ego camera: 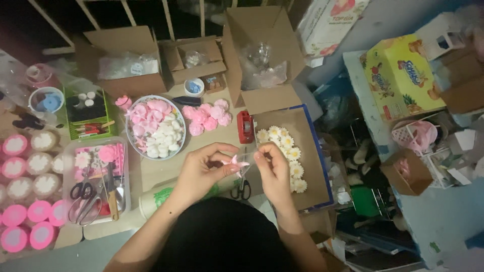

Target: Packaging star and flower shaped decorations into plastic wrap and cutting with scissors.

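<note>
Left hand [201, 168] and right hand [272, 168] pinch a small pink petal-shaped flower [236, 162] between their fingertips. Black-handled scissors [243, 187] lie just below it on the surface; soft white daisies [287, 151] lie in an open cardboard box beside the right hand.

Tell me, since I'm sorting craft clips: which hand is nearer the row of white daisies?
Right. The right hand sits beside the white daisies, nearly touching; the left hand is farther left, pinching the pink bow.
</note>
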